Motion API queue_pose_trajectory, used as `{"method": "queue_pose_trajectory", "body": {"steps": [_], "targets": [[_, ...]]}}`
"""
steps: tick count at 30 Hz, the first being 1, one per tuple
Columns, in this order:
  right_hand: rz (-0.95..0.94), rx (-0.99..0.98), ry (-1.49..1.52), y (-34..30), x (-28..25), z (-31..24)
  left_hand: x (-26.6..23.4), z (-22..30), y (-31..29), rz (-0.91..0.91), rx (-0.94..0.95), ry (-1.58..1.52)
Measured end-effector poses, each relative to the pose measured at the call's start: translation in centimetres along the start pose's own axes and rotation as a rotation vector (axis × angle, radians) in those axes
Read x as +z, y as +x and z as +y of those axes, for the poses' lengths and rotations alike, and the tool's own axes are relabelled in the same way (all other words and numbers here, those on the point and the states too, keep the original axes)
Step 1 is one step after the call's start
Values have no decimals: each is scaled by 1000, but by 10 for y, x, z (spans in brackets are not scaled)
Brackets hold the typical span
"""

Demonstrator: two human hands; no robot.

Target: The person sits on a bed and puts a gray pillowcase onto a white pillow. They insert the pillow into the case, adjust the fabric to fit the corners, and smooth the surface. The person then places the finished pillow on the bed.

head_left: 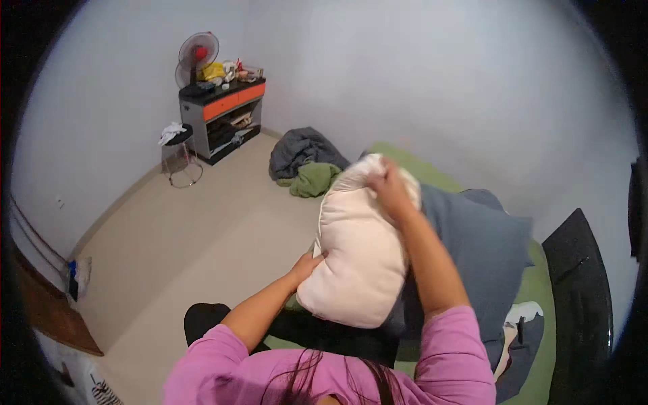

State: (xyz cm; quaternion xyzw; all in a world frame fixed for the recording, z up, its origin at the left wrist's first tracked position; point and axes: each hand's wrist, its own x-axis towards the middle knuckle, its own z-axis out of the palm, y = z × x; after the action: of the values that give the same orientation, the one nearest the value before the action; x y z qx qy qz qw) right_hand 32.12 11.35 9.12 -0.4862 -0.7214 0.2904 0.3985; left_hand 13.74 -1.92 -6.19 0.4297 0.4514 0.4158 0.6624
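The left grip [309, 265], near the middle of the frame, pinches the lower-left edge of a cream pillow [358, 250], with the thumb lying on the near face and the other fingers mostly hidden. The right grip [390, 192], higher and to the right, is slightly blurred; its fingers curl over the pillow's upper edge and press into it. The pillow fills the centre of the frame, tilted, its face puffed and creased between the two hands. Bare forearms run down to pink sleeves [455, 344] along the lower edge.

Just right of the pillow, partly behind the right forearm, lies a blue-grey cloth item [476, 236] on a bed with a green sheet [422, 169]. White and dark fabric [530, 344] lies at the lower right, near a black headboard [582, 290] at the right of the frame.

On the floor [202, 229], above and left of the pillow, sit a dark grey heap of bedding [304, 152] and a green cloth [314, 179] touching it. Farther out, at the upper left, a cabinet [223, 106] with orange drawer fronts carries a fan [200, 51] and small items; a stool [181, 138] beside it bears a white cloth [171, 131].
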Motion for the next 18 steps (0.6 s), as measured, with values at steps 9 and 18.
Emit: {"method": "queue_pose_trajectory", "body": {"steps": [9,18], "targets": [[-637,-780,-862,-145,74,-21,-12,-56,14,-92,-170,-992],[-195,-362,-435,-41,28,21,-76,-146,48,-55,-121,413]]}}
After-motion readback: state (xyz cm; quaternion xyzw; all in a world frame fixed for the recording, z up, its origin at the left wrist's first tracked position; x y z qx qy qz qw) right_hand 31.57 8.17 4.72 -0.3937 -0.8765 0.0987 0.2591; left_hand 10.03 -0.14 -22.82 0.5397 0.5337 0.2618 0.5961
